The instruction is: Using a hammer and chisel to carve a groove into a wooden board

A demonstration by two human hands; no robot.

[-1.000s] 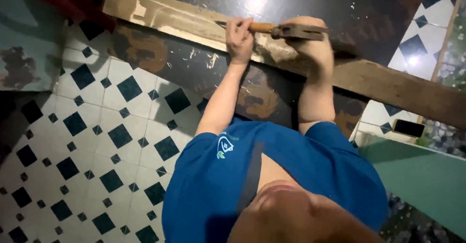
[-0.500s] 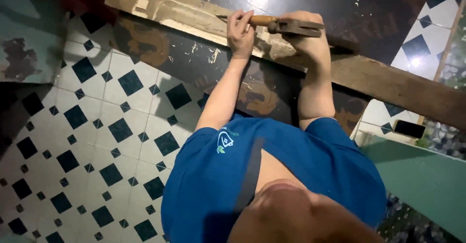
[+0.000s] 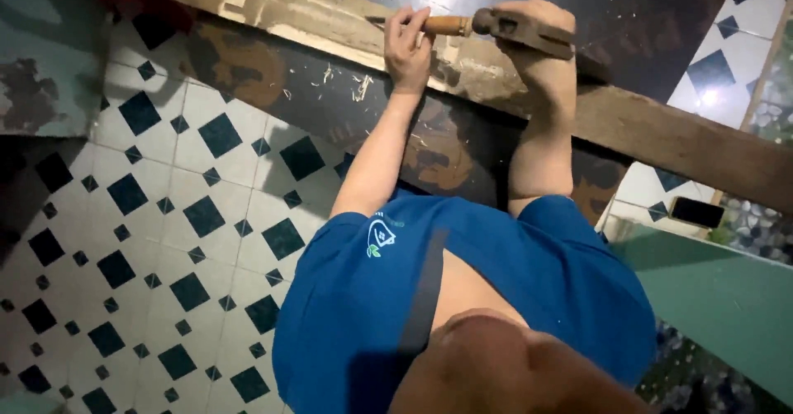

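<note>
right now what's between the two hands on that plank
In the head view, the chisel's wooden handle spans the gap between the left hand and the right hand, with pale chipped wood of the plank beneath it.

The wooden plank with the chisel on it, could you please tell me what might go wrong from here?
1. The left hand grips the chisel close to where the hammer in the right hand meets its handle, so a glancing blow could hit the fingers.
2. The wooden plank shows no clamp, so it may shift under blows.
3. Wood chips lie scattered on the tiled floor and could be slippery underfoot.
</note>
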